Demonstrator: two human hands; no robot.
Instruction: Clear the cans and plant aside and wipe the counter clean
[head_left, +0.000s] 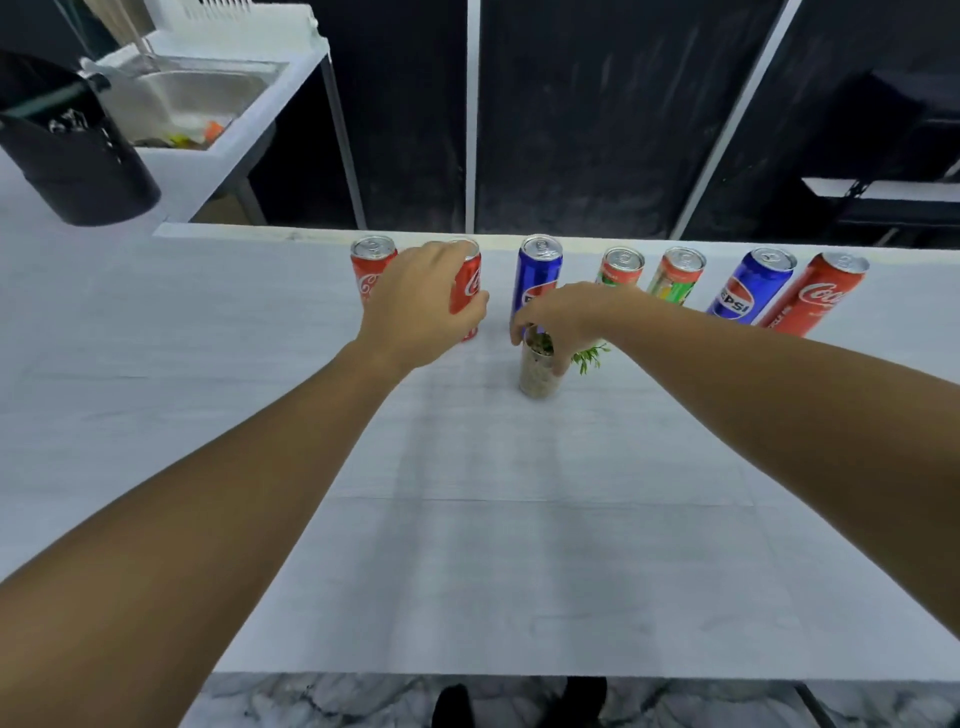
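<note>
L hand (421, 306): fingers wrapped round 2nd red can (466, 283), gripping it from the near-left side; can upright, base hidden behind the hand, can't tell if it is on the desk or lifted.
R hand (563, 319): reaches over plant pot (537, 371), fingertips curled round the pot rim, thumb on L side; clamped on the pot.
Plant: small pale pot standing on desk (493, 545), just in front of the can row; green sprig (589, 356) sticks out R of the hand.
Can row: along far edge of desk, L to R.
Can 1: red can (370, 270), upright, just L of the held one, partly behind L hand.
Can 3: blue can (537, 270), upright, directly behind the pot, lower part hidden by R hand.
Cans 4-5: two green/orange cans (621, 267) (678, 280), side by side, R of blue can.
Cans 6-7: 2nd blue can (753, 286) then 3rd red can (818, 296) at far R; look tilted, prob. lens distortion.
Desk: pale grey-white top, both forearms stretched over it.
Far L: black bin (78, 161); beyond it a steel sink (192, 98) w/ small coloured items inside, too blurred to ID.
Backdrop: dark panels w/ white vertical strips.
Floor: marbled, shoe tips visible at btm edge.
</note>
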